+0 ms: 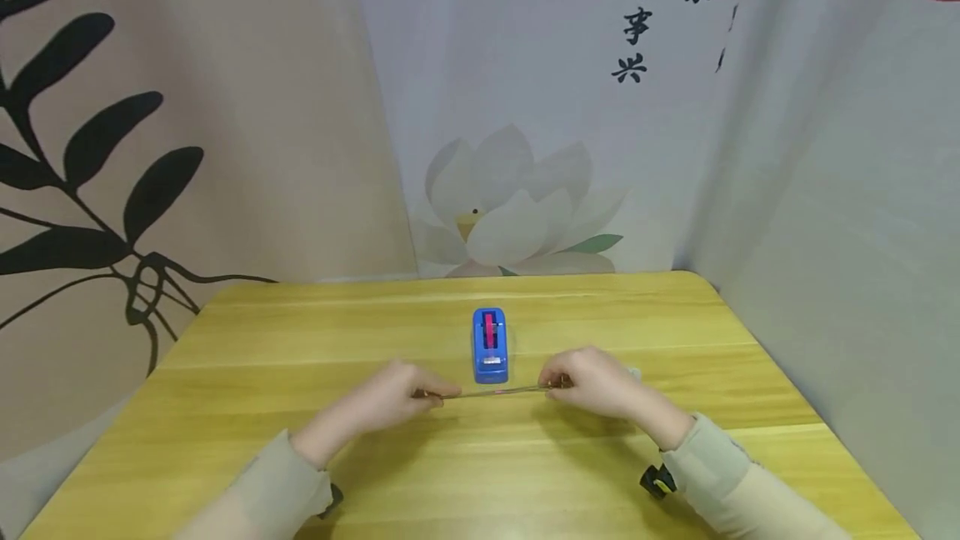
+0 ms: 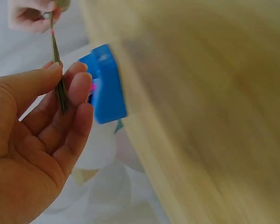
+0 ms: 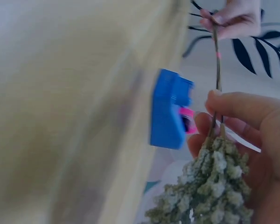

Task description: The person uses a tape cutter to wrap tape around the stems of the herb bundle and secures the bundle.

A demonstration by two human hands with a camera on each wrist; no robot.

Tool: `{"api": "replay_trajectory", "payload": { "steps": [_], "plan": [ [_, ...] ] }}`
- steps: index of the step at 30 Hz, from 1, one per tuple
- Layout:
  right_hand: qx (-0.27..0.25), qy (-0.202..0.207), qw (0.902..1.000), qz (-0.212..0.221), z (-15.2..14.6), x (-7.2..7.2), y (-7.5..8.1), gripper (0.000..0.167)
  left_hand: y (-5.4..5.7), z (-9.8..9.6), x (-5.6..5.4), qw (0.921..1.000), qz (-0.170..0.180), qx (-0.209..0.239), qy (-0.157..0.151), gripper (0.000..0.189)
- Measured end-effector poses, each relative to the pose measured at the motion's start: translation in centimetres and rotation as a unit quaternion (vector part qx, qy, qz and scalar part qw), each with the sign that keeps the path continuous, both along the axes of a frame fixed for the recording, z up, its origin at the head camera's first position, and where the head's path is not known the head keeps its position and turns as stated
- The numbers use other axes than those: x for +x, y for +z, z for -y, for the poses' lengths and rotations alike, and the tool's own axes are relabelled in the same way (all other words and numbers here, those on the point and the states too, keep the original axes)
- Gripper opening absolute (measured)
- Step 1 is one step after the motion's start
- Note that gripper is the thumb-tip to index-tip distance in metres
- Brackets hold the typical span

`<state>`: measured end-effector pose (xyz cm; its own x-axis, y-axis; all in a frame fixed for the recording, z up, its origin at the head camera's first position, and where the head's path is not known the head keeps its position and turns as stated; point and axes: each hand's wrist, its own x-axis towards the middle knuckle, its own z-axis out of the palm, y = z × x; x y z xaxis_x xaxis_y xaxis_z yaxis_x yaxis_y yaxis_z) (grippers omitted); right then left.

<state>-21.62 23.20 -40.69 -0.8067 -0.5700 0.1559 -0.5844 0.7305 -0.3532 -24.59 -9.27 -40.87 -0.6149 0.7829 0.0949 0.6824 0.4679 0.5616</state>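
Between my two hands stretches a thin bunch of stems (image 1: 495, 392), held sideways above the table. My left hand (image 1: 386, 397) pinches the bare stem ends between thumb and fingers. At the other end, my right hand (image 1: 596, 382) grips the stems just below pale grey-green, fluffy dried flower heads (image 3: 205, 186), which show best in the right wrist view. A small pink band (image 3: 218, 55) marks the stems partway along. Just beyond the stems stands a blue tape dispenser (image 1: 491, 365) with a pink reel (image 1: 489, 330).
The wooden table (image 1: 247, 332) runs back to a printed curtain (image 1: 517, 107) with a lotus, leaves and characters. A dark wrist camera (image 1: 657, 482) sits under the right sleeve cuff (image 1: 708, 457).
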Motion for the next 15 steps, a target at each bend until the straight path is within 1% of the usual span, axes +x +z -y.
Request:
{"api": "replay_trajectory", "payload": {
  "steps": [2, 4, 7, 11, 15],
  "plan": [
    [0.015, 0.003, 0.9998, -0.015, 0.1, 0.0, -0.4, 0.008, -0.3, 0.1, 0.1, 0.9996, -0.017, -0.023, 0.004, 0.027],
    [0.028, 0.006, 0.9992, -0.028, 0.2, 0.0, -0.9, 0.008, -0.6, 0.2, 0.1, 0.9987, -0.027, -0.042, 0.005, 0.024],
    [0.031, 0.014, 0.9987, -0.038, 0.5, 0.1, -1.5, 0.008, -1.2, 0.3, 0.0, 0.9967, -0.049, -0.065, 0.003, 0.019],
    [0.020, 0.021, 0.9994, -0.019, 1.0, 0.3, -2.1, 0.009, -1.7, 0.4, 0.0, 0.9937, -0.074, -0.084, 0.001, 0.014],
    [0.019, 0.023, 0.9995, 0.002, 1.4, 0.5, -2.4, 0.009, -1.9, 0.6, 0.1, 0.9921, -0.082, -0.094, 0.008, 0.011]
  ]
}}
